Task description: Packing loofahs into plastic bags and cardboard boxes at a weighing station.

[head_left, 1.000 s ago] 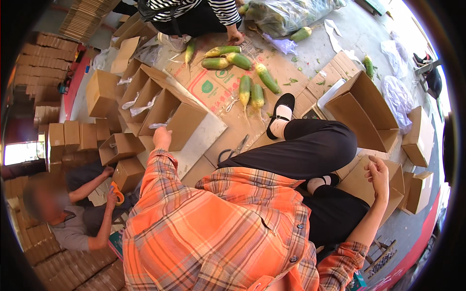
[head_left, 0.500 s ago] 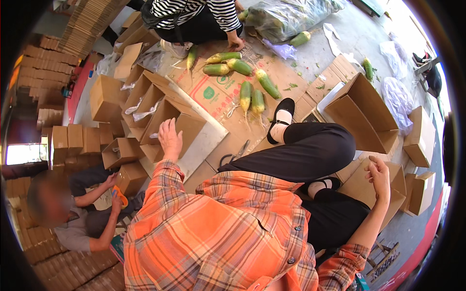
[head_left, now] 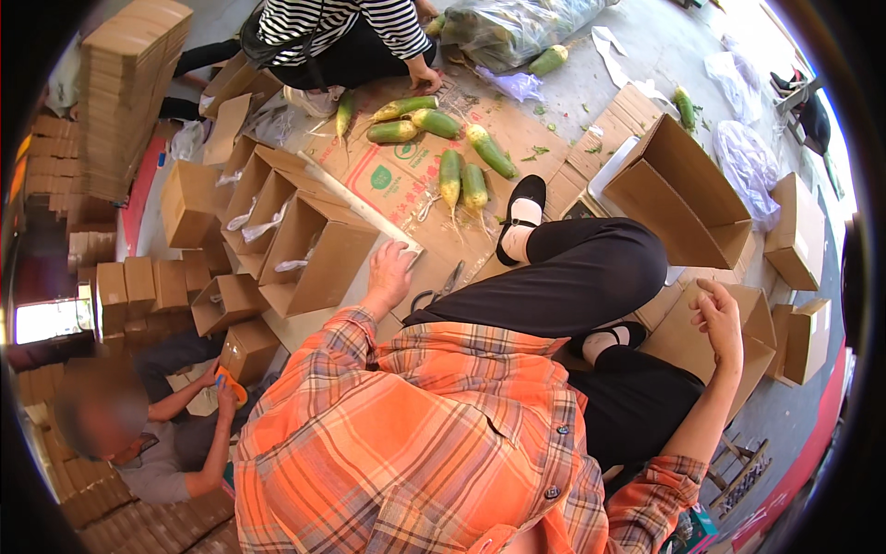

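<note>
My left hand (head_left: 390,274) is open, its fingers spread at the edge of a white board (head_left: 362,277), just right of an open carton (head_left: 318,254). No held thing shows in it. Scissors with dark handles (head_left: 436,288) lie close to its right, beside my black-trousered leg. My right hand (head_left: 720,321) hangs over a cardboard box (head_left: 752,346) on the right, fingers loosely bent and apart, with nothing visible in them. Ahead, several long green radishes (head_left: 449,178) with pale root ends lie on a flattened printed cardboard sheet (head_left: 369,171).
A person in striped sleeves (head_left: 392,28) rests a hand near the radishes, beside a plastic bag of radishes (head_left: 517,32). At left, another person holds an orange tool (head_left: 231,386) against a small carton (head_left: 249,351). A large open box (head_left: 678,194) stands right of my foot.
My left hand has moved right and slightly down, from over the open carton to the board's edge. My right hand has barely moved. The whole view has shifted a little.
</note>
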A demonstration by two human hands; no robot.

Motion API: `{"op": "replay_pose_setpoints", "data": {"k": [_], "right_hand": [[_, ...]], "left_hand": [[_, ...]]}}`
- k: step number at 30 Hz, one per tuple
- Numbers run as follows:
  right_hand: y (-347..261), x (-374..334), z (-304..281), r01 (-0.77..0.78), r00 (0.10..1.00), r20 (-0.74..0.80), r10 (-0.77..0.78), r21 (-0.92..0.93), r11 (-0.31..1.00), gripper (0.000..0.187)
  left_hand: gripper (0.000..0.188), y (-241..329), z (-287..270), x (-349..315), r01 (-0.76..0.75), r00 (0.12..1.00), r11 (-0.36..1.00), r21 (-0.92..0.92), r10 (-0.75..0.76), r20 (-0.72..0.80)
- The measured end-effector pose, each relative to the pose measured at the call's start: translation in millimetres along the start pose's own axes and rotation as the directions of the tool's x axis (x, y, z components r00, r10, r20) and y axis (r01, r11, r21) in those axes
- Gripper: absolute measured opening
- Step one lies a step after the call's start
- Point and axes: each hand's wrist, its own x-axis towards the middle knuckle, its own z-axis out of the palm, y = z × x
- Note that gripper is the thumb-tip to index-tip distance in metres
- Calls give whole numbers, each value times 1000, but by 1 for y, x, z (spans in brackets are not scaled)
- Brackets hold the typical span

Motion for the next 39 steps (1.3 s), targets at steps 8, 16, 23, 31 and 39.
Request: {"op": "replay_pose_setpoints", "data": {"k": [8, 16, 23, 31, 39], "right_hand": [[0, 3, -1, 33, 999, 10, -33, 0, 999, 29], [6, 3, -1, -3, 1000, -5, 3, 20, 1000, 29], [2, 2, 1, -37, 999, -20, 38, 61, 997, 29], [5, 7, -1, -31, 999, -6, 31, 34, 999, 31], [1, 9, 1, -38, 999, -11, 38, 24, 999, 30]], "left_hand": [[29, -4, 15, -16, -16, 998, 1000, -21, 17, 61], [25, 4, 33, -3, -55, 976, 995, -78, 70, 204], [24, 9, 52, 4, -1, 903, 998, -56, 25, 428], [24, 5, 54, 2, 53, 845, 999, -13, -38, 534], [21, 8, 62, 5, 86, 826, 996, -23, -58, 561]]}}
